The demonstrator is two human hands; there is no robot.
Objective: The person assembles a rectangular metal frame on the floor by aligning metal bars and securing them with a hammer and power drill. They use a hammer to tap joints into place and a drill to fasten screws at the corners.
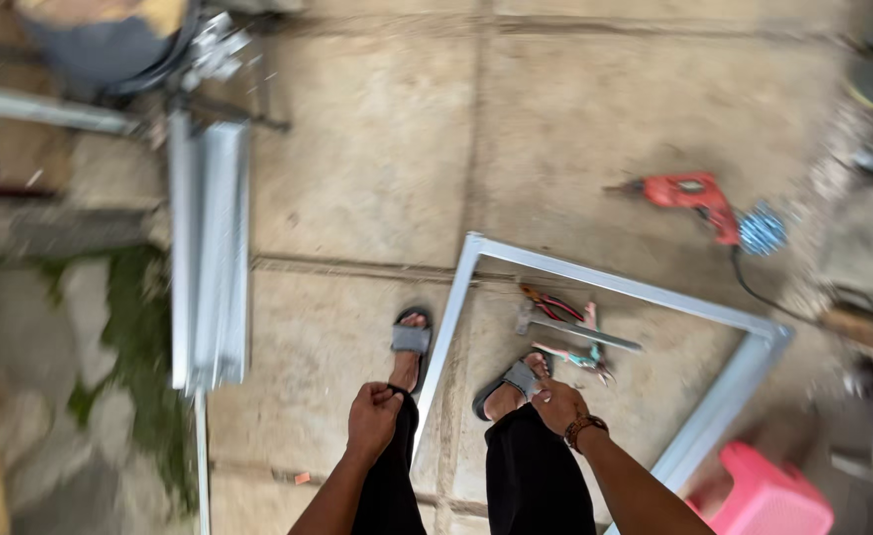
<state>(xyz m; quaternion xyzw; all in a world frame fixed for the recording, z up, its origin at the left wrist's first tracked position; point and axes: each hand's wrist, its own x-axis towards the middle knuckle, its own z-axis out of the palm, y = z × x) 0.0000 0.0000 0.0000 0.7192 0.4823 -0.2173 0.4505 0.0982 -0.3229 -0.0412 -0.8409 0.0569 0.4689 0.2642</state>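
Observation:
I am standing and looking down at my legs in black trousers and grey sandals. My left hand [372, 418] hangs by my left thigh with its fingers curled in, and I see nothing in it. My right hand [558, 404], with a beaded bracelet at the wrist, rests by my right knee, also curled and holding nothing I can see. A rectangular aluminium frame [610, 282] lies on the concrete slabs, and my right foot stands inside it. Pliers with red handles and other small hand tools [567, 332] lie within the frame, just ahead of my right foot.
A red electric drill [692, 194] with a coiled cable lies beyond the frame. A bundle of long aluminium profiles [209, 253] lies at the left beside a mossy strip. A pink plastic stool [765, 495] stands at the lower right. Blurred clutter lines the right edge.

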